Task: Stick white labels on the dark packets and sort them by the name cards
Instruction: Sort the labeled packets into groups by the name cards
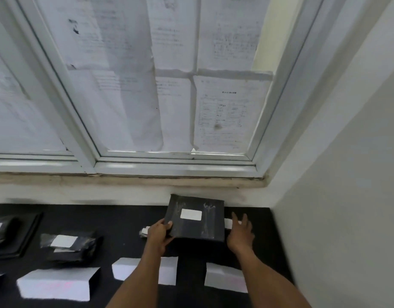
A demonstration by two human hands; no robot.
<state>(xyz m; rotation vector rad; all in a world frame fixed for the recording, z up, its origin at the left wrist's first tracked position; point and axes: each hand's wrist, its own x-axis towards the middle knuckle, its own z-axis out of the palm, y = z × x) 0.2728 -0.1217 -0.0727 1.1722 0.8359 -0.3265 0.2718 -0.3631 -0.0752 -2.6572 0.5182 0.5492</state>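
Three name cards (56,283) line the lower frame. The left grip (158,235) grasps one labelled dark packet (198,230) at centre; the right grip (240,232) is released just beside it. A second packet (69,243) lies lower left.

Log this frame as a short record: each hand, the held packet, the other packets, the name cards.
left hand: grips the left edge of the held packet
right hand: open, fingers spread at the packet's right edge; contact unclear
held packet: dark, white label on its face, held up over the black table
other packets: a labelled packet at centre left; a dark stack at far left
name cards: folded, white, along the near edge; writing unreadable
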